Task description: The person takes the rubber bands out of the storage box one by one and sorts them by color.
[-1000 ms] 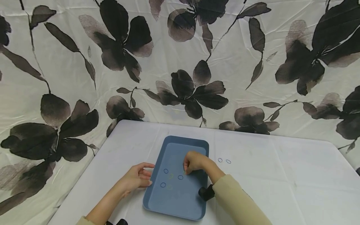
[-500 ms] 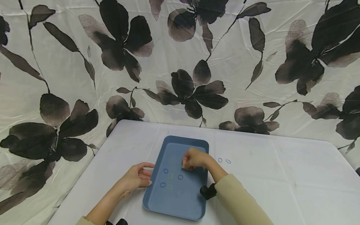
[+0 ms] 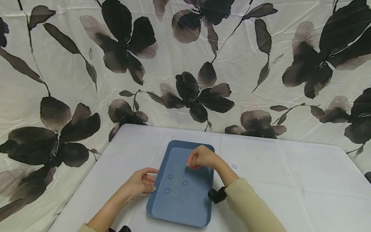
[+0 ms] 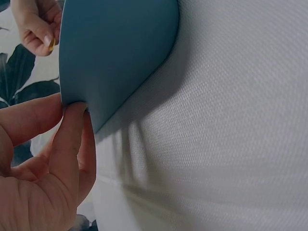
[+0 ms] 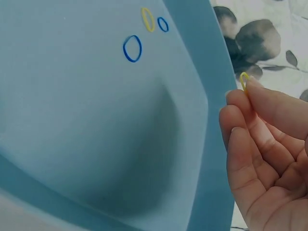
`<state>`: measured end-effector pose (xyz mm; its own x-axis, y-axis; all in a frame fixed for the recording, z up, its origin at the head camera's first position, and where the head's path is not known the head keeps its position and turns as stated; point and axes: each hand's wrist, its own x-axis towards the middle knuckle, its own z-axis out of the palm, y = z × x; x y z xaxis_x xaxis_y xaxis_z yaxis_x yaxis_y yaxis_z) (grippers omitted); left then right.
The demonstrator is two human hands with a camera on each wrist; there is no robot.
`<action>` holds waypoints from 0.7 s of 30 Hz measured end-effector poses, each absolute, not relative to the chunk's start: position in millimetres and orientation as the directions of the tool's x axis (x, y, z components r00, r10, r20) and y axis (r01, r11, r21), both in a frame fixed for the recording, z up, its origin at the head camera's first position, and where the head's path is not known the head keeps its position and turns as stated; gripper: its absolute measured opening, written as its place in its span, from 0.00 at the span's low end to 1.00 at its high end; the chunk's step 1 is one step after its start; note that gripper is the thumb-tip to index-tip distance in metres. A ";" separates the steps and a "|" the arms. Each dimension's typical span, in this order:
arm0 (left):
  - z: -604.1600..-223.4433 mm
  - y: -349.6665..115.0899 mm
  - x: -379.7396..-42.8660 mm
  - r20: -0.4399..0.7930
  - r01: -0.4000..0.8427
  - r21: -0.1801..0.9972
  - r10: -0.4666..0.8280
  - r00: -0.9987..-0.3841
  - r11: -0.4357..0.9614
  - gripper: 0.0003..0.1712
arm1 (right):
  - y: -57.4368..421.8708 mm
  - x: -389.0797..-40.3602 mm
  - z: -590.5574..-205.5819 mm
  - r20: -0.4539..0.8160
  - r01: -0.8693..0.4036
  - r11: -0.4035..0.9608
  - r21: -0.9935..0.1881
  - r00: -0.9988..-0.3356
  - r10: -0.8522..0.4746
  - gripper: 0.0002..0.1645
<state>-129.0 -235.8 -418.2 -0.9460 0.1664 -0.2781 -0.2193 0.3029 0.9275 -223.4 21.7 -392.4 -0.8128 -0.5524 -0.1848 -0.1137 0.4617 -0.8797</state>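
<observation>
A blue rectangular tray (image 3: 188, 211) lies on the white table. At its left edge my left hand (image 3: 142, 182) grips the rim; the left wrist view has the thumb and fingers pinching the tray wall (image 4: 115, 53). Above the far half of the tray, my right hand (image 3: 203, 158) pinches a small yellow rubber band (image 5: 244, 79) between thumb and index finger. Inside the tray are 3 blue rubber bands, including one near the middle (image 3: 185, 183), and 2 yellow rubber bands, the upper one (image 3: 175, 182) beside a blue one.
Right of the tray a blue rubber band (image 3: 234, 166) lies on the white tablecloth (image 3: 290, 187). A floral cloth (image 3: 185, 58) hangs behind the table's far edge. A black wrist camera (image 3: 217, 195) sits by the right sleeve, above the tray's right rim.
My right hand has risen and moved toward the tray's far end with the yellow rubber band. Its forearm now covers one blue band on the table. My left hand stays at the rim.
</observation>
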 end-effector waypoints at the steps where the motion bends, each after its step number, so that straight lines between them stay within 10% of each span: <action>1: -418.1 -235.8 -128.8 -0.278 -0.218 0.927 0.166 -0.946 0.305 0.36 | 22.2 -223.3 -391.5 -0.187 -0.104 0.458 -0.883 -0.817 -0.545 0.03; 21: -420.0 -237.5 -127.2 -0.271 -0.207 0.930 0.187 -0.944 0.302 0.36 | 39.4 -225.5 -385.3 -0.190 -0.037 0.425 -0.904 -0.857 -0.479 0.06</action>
